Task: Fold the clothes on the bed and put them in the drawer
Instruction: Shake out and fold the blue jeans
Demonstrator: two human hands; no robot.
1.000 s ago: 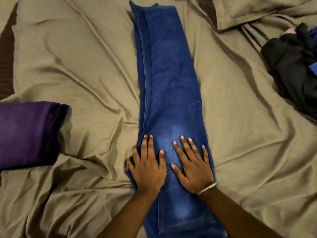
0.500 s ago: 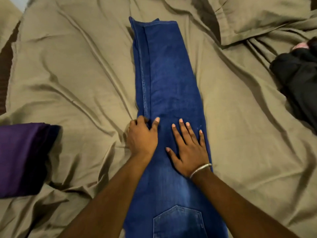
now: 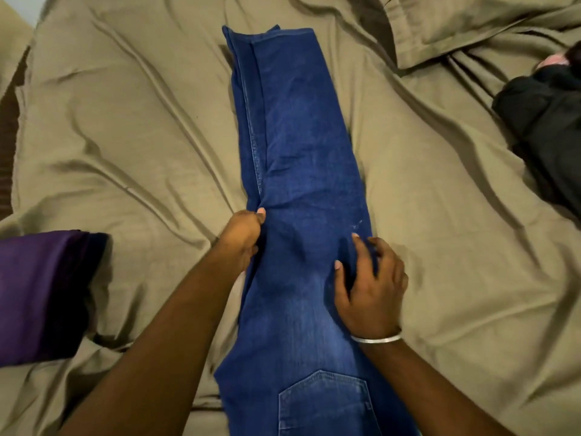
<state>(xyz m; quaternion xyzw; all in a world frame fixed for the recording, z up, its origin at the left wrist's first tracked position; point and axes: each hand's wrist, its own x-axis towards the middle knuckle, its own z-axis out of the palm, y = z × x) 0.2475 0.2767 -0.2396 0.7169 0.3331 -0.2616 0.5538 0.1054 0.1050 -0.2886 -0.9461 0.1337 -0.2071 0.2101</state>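
Observation:
A pair of blue jeans [image 3: 295, 146] lies lengthwise down the middle of the bed, folded leg on leg, hems at the far end and a back pocket near me. My left hand [image 3: 243, 237] grips the jeans' left edge about halfway along, fingers curled under the denim. My right hand [image 3: 367, 284] grips the right edge at the same height, fingers curled into the fabric, a metal bangle on its wrist.
The bed is covered by a wrinkled olive sheet [image 3: 125, 136]. A folded purple garment [image 3: 37, 294] lies at the left edge. A heap of black clothing [image 3: 547, 127] sits at the far right. A pillow [image 3: 471, 23] lies at the top right.
Both hands slid up the jeans from the seat toward the knees. They went from lying flat on the denim to curling round its two side edges.

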